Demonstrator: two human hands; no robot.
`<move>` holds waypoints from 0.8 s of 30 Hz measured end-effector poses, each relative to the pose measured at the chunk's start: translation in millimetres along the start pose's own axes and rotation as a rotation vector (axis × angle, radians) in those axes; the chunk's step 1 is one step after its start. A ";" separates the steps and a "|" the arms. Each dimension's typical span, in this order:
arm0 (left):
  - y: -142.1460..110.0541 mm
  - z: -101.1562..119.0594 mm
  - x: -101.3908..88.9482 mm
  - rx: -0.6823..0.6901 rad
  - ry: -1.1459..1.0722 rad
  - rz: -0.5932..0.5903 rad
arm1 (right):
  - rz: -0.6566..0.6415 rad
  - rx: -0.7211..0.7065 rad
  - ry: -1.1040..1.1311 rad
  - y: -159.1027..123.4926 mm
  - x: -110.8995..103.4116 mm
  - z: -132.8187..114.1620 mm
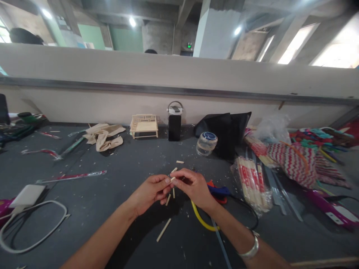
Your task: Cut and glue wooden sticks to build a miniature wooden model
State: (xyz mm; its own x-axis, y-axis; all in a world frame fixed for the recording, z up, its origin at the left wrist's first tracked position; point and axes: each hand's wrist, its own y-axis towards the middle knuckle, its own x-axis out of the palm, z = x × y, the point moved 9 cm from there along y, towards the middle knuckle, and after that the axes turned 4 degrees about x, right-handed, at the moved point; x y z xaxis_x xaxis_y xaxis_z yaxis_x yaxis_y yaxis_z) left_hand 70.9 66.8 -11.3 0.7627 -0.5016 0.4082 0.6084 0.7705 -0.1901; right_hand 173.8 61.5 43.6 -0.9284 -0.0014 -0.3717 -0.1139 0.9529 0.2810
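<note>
Thumb and fingers of my left hand (pixel 153 189) pinch a short, pale wooden stick (pixel 172 179) from the left. My right hand (pixel 195 186) pinches at the same stick from the other side, so the fingertips of both hands nearly meet. Around and just below the fingers are a few more small pale sticks, such as one wooden piece (pixel 168 200) beside my left fingers. A longer wooden stick (pixel 163 230) lies on the dark table nearer to me. Beyond the hands rests another short wooden piece (pixel 180 162).
A miniature wooden bench (pixel 144 126) stands at the back beside a phone (pixel 174 127). Right of them are a clear jar (pixel 206 143), a black bag (pixel 227 134) and wrapped stick bundles (pixel 252 183). Blue-handled pliers (pixel 220 191) lie by my right wrist. Crumpled cloth (pixel 104 135) sits left.
</note>
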 end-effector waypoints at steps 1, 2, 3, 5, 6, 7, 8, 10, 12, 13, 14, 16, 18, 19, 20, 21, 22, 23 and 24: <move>-0.2 0.2 0.1 0.002 0.011 0.003 | -0.002 0.000 0.004 0.0 0.3 -0.4; -0.4 0.5 0.4 0.002 0.021 0.003 | -0.007 0.007 0.021 0.2 1.1 0.3; -0.7 0.6 0.9 0.000 0.030 0.000 | -0.014 0.030 0.053 0.5 2.2 2.8; -1.3 1.3 1.8 -0.008 0.039 -0.008 | -0.014 0.131 0.165 1.2 4.3 14.2; -1.3 2.3 1.3 -0.007 0.041 -0.005 | -0.005 0.198 0.233 1.3 5.0 21.7; -1.1 4.1 -0.5 0.002 0.044 0.010 | 0.006 0.262 0.298 1.0 5.6 29.1; -0.7 6.6 -3.6 0.020 0.048 0.035 | 0.016 0.318 0.350 0.8 6.0 35.5; 0.6 13.5 -13.8 0.086 0.063 0.124 | 0.044 0.378 0.376 1.1 3.2 43.2; 0.6 20.8 -28.0 0.166 0.128 0.251 | 0.088 0.350 0.249 3.2 -5.8 42.4; 0.2 23.6 -34.6 0.199 0.189 0.313 | 0.117 0.309 0.142 4.5 -11.9 39.0; -0.3 25.7 -40.1 0.223 0.262 0.365 | 0.149 0.255 0.024 5.7 -17.8 34.2; -0.7 28.6 -46.5 0.257 0.423 0.428 | 0.201 0.134 -0.180 6.7 -25.8 23.5; -0.1 31.0 -47.6 0.288 0.575 0.438 | 0.234 0.037 -0.310 6.1 -29.0 16.4; 0.0 32.4 -46.9 0.305 0.652 0.435 | 0.247 0.004 -0.356 5.6 -29.9 14.5; 0.1 34.1 -45.2 0.321 0.734 0.427 | 0.260 -0.018 -0.389 5.1 -30.8 13.5; 0.3 35.5 -42.5 0.335 0.817 0.410 | 0.271 -0.030 -0.411 4.7 -31.7 13.0; 0.3 36.5 -39.0 0.344 0.898 0.388 | 0.278 -0.034 -0.425 4.4 -32.6 12.9; 0.4 36.9 -35.2 0.346 0.974 0.360 | 0.281 -0.035 -0.434 4.3 -33.4 12.6; 0.5 36.5 -31.4 0.340 1.044 0.328 | 0.277 -0.038 -0.444 4.3 -33.6 11.8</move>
State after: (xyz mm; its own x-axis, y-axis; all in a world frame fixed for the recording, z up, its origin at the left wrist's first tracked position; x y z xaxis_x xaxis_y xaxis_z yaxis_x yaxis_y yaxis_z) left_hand 39.3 97.3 8.4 0.7798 -0.2166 -0.5873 0.3775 0.9111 0.1653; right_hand 208.7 69.3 46.9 -0.6873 0.3855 -0.6156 0.0943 0.8877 0.4506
